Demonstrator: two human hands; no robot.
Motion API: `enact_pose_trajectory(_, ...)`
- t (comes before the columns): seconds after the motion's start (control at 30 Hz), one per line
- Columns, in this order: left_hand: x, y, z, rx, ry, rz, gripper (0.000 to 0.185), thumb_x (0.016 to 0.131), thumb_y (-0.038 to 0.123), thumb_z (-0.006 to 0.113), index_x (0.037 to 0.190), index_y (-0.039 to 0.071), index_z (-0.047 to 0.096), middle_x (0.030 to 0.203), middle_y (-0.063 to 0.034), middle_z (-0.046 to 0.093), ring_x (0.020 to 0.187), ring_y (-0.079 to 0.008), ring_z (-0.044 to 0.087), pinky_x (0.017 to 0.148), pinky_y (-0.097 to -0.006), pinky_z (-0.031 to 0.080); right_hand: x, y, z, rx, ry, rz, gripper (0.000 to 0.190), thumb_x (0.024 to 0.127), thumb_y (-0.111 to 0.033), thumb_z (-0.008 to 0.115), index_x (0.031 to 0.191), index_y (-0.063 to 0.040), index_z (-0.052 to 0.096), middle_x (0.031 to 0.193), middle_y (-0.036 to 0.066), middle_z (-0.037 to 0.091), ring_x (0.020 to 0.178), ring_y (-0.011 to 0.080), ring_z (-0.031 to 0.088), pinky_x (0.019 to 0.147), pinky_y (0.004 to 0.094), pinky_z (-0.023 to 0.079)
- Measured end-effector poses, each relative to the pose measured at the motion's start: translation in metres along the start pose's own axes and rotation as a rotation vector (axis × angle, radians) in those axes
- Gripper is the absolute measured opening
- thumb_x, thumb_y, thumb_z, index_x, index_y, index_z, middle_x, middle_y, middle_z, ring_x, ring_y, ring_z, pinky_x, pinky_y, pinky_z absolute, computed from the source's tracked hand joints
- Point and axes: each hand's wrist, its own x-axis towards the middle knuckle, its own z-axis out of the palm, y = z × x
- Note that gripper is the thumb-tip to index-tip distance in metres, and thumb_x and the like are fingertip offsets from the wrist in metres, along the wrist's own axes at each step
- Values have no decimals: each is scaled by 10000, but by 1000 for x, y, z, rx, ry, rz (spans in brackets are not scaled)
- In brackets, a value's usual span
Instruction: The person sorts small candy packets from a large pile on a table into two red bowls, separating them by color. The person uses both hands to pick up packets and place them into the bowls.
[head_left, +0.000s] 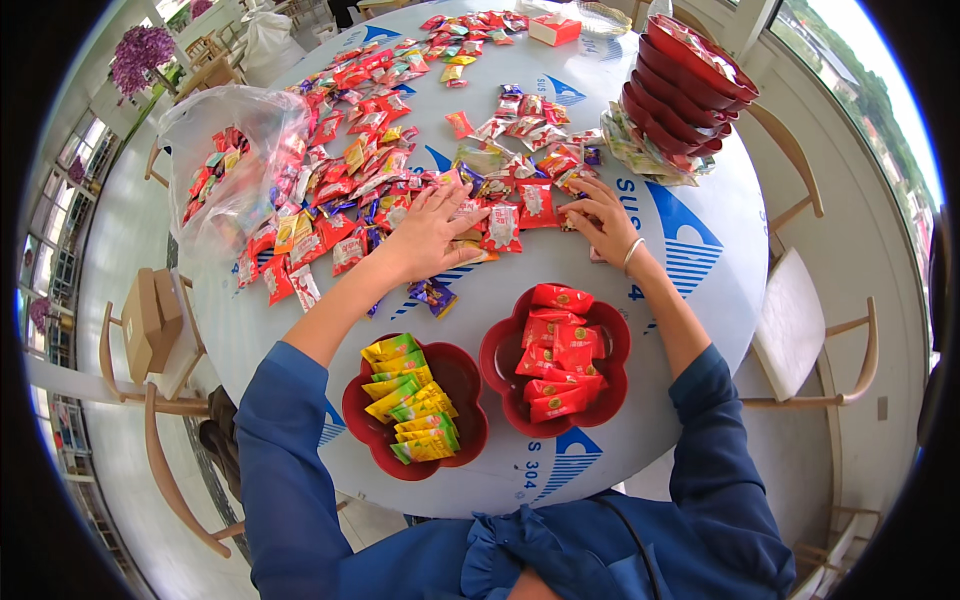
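Note:
Palm down, my left hand (431, 234) rests on a loose pile of wrapped candies (337, 180), with its fingers apart. My right hand (606, 225), a bangle at its wrist, touches the pile's right edge with bent fingers. Whether it grips a small packet there is hidden. Between my hands lie red-and-white packets (502, 227). Nearer to me, a dark red flower-shaped bowl (471, 420) holds yellow and green packets (412, 401) stacked along its left side. To its right, a second such bowl (619, 360) contains several red packets (562, 352).
A clear plastic bag (232, 112) of candies sits left on the round table (480, 491). At the far right, stacked red bowls (667, 105) rise above flat packets (637, 154). A red-and-white box (555, 30) is at the back. Chairs (795, 330) surround the table; one bears a cardboard box (150, 322).

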Motion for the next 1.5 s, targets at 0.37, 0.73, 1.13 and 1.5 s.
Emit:
enact_pose_trajectory(0.37,17,-1,4,-105,162,-18,702,967,564,548,1498,114,461,1584,-201,342,1476,-366,292,1204,-515,206,-3,-5,-4,97,314,318,182,850,-154,728,993,-44,709,1235,130,656,1201,336,554,1055,410,424)
enact_pose_trajectory(0.73,42,6,-7,-222,115,-4,517,945,399,655,1303,29,611,1395,-169,564,1314,-335,507,1088,-476,394,-5,7,1,-34,251,213,246,800,-164,754,1032,-84,729,1247,117,649,1221,332,545,1058,438,413)
enact_pose_trajectory(1.13,92,-8,26,-142,263,108,333,956,230,640,1238,57,673,1255,-119,660,1191,-290,589,1023,-432,438,-4,7,5,-76,240,222,263,802,-189,738,1045,-89,726,1275,101,628,1242,327,526,1068,449,387)
enact_pose_trajectory(1.5,80,-43,17,-168,268,-152,206,918,183,652,1037,31,723,1154,-141,678,1104,-329,620,991,-449,475,-3,2,6,-123,251,233,338,801,-184,731,1120,-84,688,1292,109,599,1252,333,508,1077,453,378)
